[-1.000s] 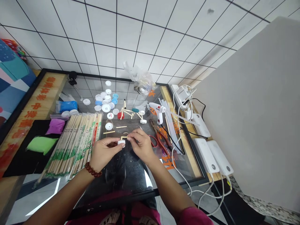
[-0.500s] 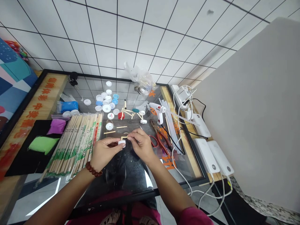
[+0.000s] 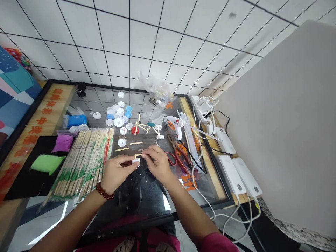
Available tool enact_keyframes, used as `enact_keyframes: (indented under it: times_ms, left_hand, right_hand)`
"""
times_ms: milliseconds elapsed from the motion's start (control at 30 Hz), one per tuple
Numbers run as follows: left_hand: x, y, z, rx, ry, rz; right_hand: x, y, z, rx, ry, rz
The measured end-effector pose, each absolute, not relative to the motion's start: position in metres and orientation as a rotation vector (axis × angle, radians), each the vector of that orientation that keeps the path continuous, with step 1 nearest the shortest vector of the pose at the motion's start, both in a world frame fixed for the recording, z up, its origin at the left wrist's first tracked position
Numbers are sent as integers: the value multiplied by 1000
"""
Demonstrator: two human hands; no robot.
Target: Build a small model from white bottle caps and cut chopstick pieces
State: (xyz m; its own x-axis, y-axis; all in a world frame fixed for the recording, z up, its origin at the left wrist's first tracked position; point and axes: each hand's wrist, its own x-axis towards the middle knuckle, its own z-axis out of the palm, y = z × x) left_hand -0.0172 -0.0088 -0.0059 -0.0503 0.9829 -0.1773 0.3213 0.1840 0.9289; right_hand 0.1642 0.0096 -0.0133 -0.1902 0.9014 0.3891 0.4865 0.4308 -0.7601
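Note:
My left hand [image 3: 119, 171] pinches a white bottle cap [image 3: 135, 161] between thumb and fingers. A short wooden stick [image 3: 138, 155] stands over the cap, bent at a corner like a small L. The stick's free end is pinched by my right hand [image 3: 158, 162], close to the left one. Two more short sticks [image 3: 135, 142] lie on the glass just beyond the hands. Farther off is a small frame of joined sticks [image 3: 145, 127] with white caps and a red cap on it. Loose white and blue caps [image 3: 118, 122] are scattered behind.
Left of the hands lie bagged chopsticks [image 3: 81, 164], green clay [image 3: 47, 163], purple clay [image 3: 63, 143] and a blue packet [image 3: 76, 120]. To the right are a glue gun [image 3: 176, 125], pliers [image 3: 181, 155], red-handled scissors [image 3: 172, 159], glue sticks [image 3: 193, 140] and white cables. A plastic bag [image 3: 157, 92] sits at the back.
Both hands keep their hold on the cap and stick, nearly still. The whole view has shifted very slightly; nothing else has visibly moved.

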Motion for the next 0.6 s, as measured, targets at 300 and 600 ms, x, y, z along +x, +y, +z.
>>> enact_keyframes:
  times_ms: [300,600]
  left_hand:
    - [-17,-5,-10,1193,1539,898]
    - [-22,-1,-1,1304,1543,726]
  right_hand:
    - [167,10,-14,-1225,-1858,574]
    - [169,11,-18,-1286,-1909,555]
